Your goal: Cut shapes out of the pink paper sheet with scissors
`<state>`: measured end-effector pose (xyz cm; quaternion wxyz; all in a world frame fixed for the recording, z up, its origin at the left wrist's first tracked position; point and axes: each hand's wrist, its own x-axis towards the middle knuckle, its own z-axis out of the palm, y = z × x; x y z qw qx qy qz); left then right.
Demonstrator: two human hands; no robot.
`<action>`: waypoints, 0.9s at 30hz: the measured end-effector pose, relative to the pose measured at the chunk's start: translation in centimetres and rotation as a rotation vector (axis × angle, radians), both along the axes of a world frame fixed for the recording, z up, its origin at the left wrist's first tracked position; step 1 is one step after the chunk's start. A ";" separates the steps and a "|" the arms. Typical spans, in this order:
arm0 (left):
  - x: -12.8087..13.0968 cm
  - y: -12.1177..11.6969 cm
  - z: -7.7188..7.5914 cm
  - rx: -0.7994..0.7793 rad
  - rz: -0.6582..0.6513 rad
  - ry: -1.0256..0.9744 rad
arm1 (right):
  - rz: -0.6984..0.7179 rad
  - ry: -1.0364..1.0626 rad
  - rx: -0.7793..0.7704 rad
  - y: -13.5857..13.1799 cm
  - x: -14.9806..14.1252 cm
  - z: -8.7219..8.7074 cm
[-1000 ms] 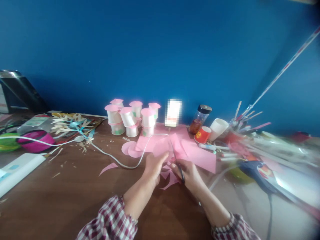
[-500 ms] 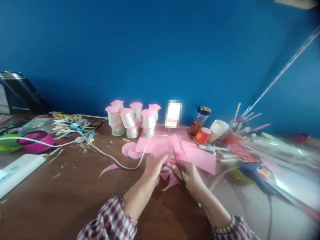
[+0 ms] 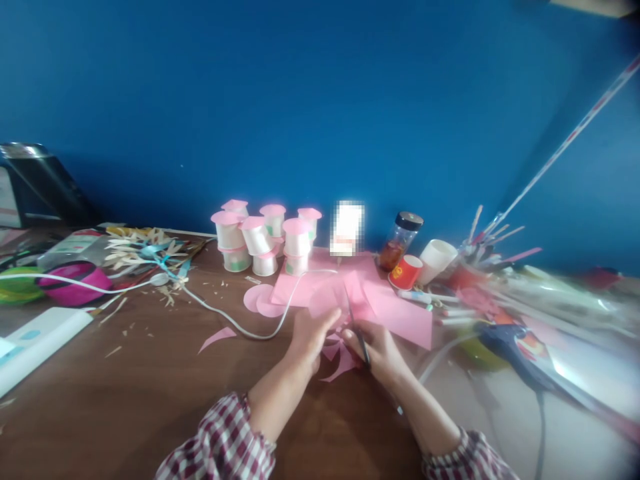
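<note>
"Pink paper (image 3: pixel 325 297) is pinched in the left hand (image 3: pixel 313 337), thumb on top, over the middle of the counter (image 3: pixel 175 400). And the right hand (image 3: pixel 383 350)?"

"Grasping dark-handled scissors (image 3: pixel 351 312), blades pointing to the far side, right beside the paper. How widely they're parted, I can't tell."

"How would you guide the cut?"

"For a curve, I'd hold the scissors fairly steady and let the left hand turn the paper into them. Work deep in the blades with long, unhurried snips; closing fully at the tips tends to leave little corners."

"That left thumb looks near the blades."

"Yes, so shift the grip back whenever the cutting line comes round toward it."

"Anything else nearby?"

"Pink scraps (image 3: pixel 345 363) lie on the near side, below the hands, and larger pink sheets (image 3: pixel 407 317) farther right. Raise the piece enough that no other layer slips between the blades."
</note>
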<state>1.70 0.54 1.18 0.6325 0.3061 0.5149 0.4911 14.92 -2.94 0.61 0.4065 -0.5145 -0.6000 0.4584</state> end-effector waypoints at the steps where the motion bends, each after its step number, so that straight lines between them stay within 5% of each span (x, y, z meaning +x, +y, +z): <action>1: 0.0 0.0 0.0 -0.001 0.003 0.002 | 0.000 -0.003 -0.001 0.0 0.0 0.0; 27: 0.1 0.0 0.1 0.002 0.027 -0.019 | -0.007 -0.050 0.031 -0.2 0.1 0.6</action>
